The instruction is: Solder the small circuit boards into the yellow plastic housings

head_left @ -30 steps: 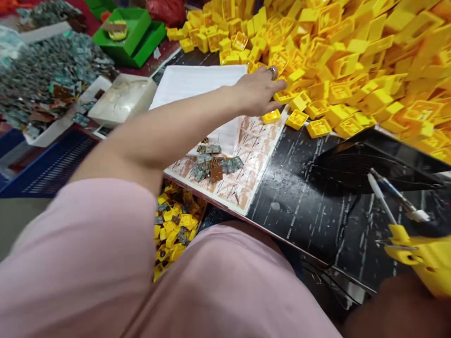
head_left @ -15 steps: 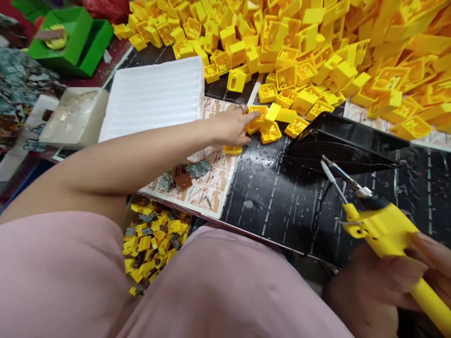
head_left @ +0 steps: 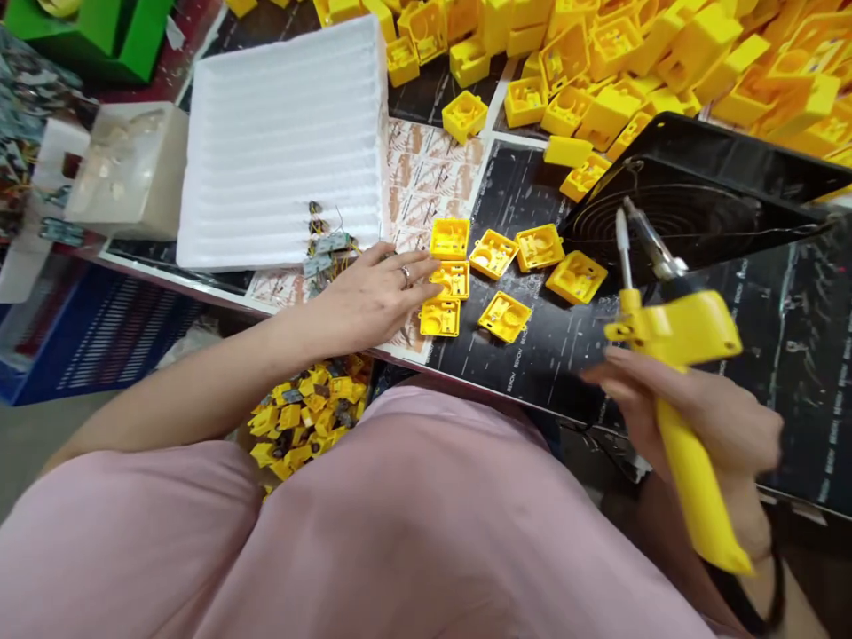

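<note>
My left hand (head_left: 373,297) lies low over the bench with its fingers stretched out. Its fingertips touch a short column of small yellow plastic housings (head_left: 449,239), open side up. Several loose yellow housings (head_left: 505,317) are spread just to the right. Beside the knuckles is a small bundle of circuit boards with wires (head_left: 327,255), partly behind the hand. My right hand (head_left: 698,408) is wrapped round the yellow handle of a soldering gun (head_left: 692,333). The gun's metal tip and pale feed tube point up and away, in front of a black fan-like frame (head_left: 666,200).
A white ridged foam tray (head_left: 280,151) lies left of centre. Behind it are a pale plastic box (head_left: 126,169) and green bins (head_left: 93,35). Yellow housings are heaped (head_left: 612,98) at the back. Below the bench edge are a blue crate (head_left: 113,342) and more yellow pieces (head_left: 310,413).
My left hand has drawn back toward me from the loose housings to the column of housings. My right hand has lifted the soldering gun up and left. The view has shifted.
</note>
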The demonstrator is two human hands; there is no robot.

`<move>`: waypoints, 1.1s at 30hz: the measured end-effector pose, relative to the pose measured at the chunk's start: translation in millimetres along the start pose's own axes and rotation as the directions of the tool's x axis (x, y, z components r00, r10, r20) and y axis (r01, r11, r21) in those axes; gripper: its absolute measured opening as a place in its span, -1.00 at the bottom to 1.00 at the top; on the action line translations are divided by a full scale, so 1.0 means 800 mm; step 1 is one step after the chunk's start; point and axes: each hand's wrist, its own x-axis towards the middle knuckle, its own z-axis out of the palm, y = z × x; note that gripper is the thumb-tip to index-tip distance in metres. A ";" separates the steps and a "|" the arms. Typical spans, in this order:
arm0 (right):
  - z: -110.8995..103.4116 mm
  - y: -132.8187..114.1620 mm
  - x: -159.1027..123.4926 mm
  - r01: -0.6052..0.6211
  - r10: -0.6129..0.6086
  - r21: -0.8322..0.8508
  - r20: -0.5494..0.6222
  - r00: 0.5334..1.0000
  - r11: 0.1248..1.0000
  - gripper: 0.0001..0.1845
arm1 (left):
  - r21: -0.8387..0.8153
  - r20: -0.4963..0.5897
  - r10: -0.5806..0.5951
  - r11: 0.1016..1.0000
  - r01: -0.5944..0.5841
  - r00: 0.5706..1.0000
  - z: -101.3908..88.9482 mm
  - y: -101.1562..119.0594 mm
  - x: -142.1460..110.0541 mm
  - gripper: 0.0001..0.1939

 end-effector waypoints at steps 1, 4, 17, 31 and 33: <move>0.007 -0.004 0.014 0.088 -0.088 -0.014 -0.009 0.996 0.996 -0.81 | 0.044 -0.003 0.010 0.999 -0.010 1.000 0.002 -0.001 -0.002 -0.61; 0.033 -0.017 0.049 0.355 -0.357 -0.163 0.012 0.934 0.921 -0.68 | 0.131 -0.045 0.030 0.991 -0.024 0.999 0.006 -0.004 0.004 -0.62; 0.039 -0.001 0.024 0.367 -0.346 -0.146 0.149 0.926 0.919 -0.59 | -0.039 -0.195 0.056 0.997 -0.065 0.979 0.011 0.032 0.010 -0.44; 0.041 0.003 0.015 0.297 -0.298 -0.137 0.015 0.954 0.945 -0.46 | 0.007 -0.228 -0.050 0.999 0.052 0.972 0.026 0.067 0.050 -0.22; 0.043 0.002 0.016 0.317 -0.316 -0.123 0.025 0.948 0.940 -0.48 | -0.061 -0.229 -0.074 0.996 0.062 0.971 0.020 0.059 0.044 -0.09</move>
